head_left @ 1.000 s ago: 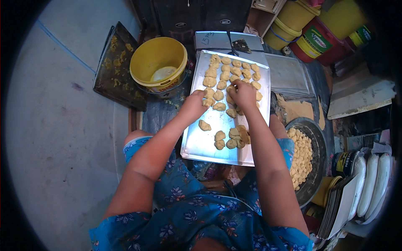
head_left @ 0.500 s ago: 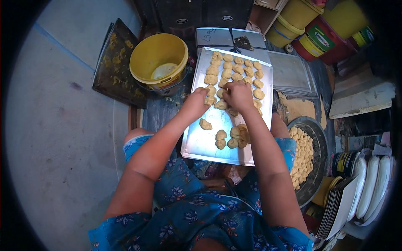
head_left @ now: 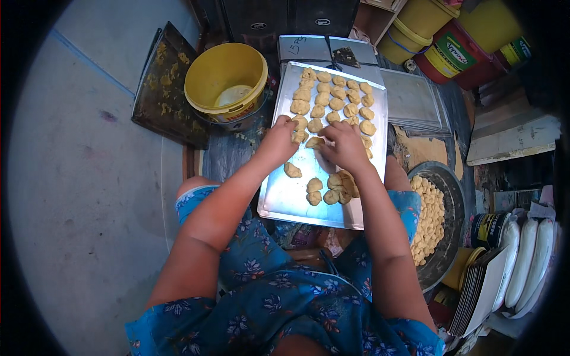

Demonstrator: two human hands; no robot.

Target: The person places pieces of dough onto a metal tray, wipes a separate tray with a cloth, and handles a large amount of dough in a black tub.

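A shiny metal baking tray (head_left: 279, 199) lies across my lap, its far half covered with rows of pale yellow dough pieces (head_left: 300, 107). My left hand (head_left: 276, 144) is at the tray's left edge, fingers curled on a dough piece (head_left: 299, 136) in the leftmost row. Beside it, my right hand (head_left: 346, 146) bends over the middle rows, its fingertips closed on another dough piece (head_left: 313, 143). The palm hides some pieces beneath. Nearer to me sit a lone dough lump (head_left: 292, 170) and a clump of dough pieces (head_left: 339, 187).
A dark round basin (head_left: 456, 207) full of small dough pieces stands at my right. Left of the tray is an open yellow bucket (head_left: 225, 77), with dough-smeared dark trays (head_left: 163, 83) leaning beside it. Stacked metal trays (head_left: 412, 104) and lidded buckets (head_left: 448, 53) occupy the far right.
My right hand has drawn slightly toward me, from an upper piece to one lower in the row. My left hand stays at the leftmost row.
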